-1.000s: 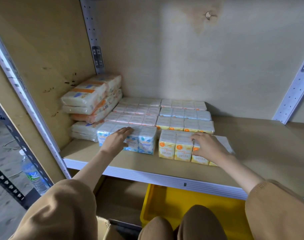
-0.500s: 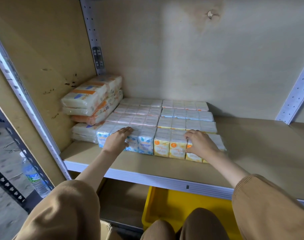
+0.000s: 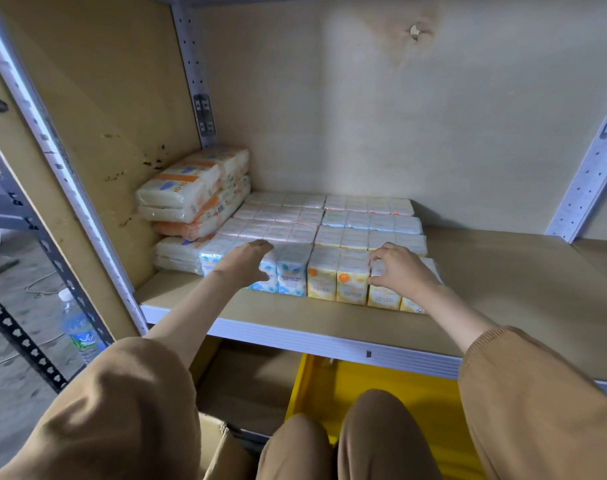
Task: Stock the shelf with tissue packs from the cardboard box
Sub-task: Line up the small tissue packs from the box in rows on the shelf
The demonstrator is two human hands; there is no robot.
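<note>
Rows of small tissue packs cover the left half of the wooden shelf [image 3: 503, 289]. At the front stand a blue-printed pack [image 3: 292, 275] and, right beside it, a yellow-printed pack [image 3: 336, 282]. My left hand [image 3: 245, 263] lies flat on the blue pack, fingers together. My right hand [image 3: 400, 270] rests on the right end of the yellow pack, thumb on its front face and fingers on top. Behind them lie further rows of packs [image 3: 361, 220]. A corner of the cardboard box [image 3: 222, 452] shows at the bottom, between my arm and knee.
Larger flat tissue bundles [image 3: 191, 199] are stacked against the left shelf wall. The right half of the shelf is bare board. A yellow bin [image 3: 329, 386] sits under the shelf. A water bottle [image 3: 79, 330] stands on the floor left of the rack.
My right hand has slid the yellow pack left and back until it touches the blue pack and the row behind. My left hand has stayed on the blue pack.
</note>
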